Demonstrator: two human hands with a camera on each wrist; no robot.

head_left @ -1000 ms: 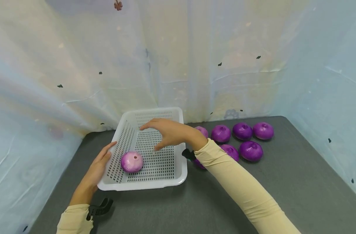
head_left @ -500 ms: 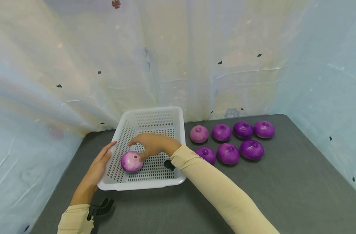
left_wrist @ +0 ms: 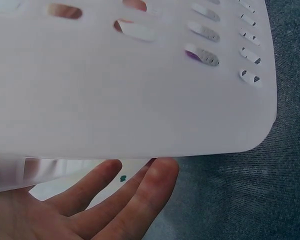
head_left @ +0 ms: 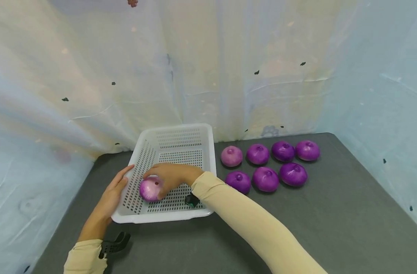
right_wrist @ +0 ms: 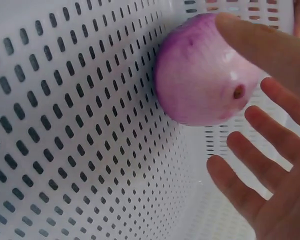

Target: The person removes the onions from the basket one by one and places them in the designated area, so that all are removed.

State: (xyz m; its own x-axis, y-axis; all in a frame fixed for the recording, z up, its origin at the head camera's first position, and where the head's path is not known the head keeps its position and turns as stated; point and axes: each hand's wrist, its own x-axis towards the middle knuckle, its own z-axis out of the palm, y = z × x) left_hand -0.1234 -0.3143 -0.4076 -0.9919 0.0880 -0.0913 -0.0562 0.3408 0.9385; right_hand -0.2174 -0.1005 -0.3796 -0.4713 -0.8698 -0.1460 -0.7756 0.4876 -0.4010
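Observation:
A white perforated plastic basket (head_left: 162, 218) stands on the dark grey table, with one pale purple-and-white onion (head_left: 148, 190) lying inside near its left wall. Over that onion reaches my right hand (head_left: 172, 175), fingers on its far side and thumb on its near right side in the head view. In the right wrist view the thumb overlaps the onion (right_wrist: 202, 80), while the other fingers are spread out beside it. My left hand (head_left: 109, 198) rests against the basket's left side. Its fingers (left_wrist: 145, 195) extend along the rim in the left wrist view.
To the right of the basket, several purple onions (head_left: 265, 179) lie on the dark grey table (head_left: 331, 213) in two rows. Pale patterned curtains (head_left: 194, 76) hang behind and at both sides. Black wrist-camera mounts (head_left: 116, 244) are strapped at both wrists.
My right hand has come down and leftward from above the middle of the basket to the onion inside it. The left hand stays at the basket's side, and the onion keeps its place.

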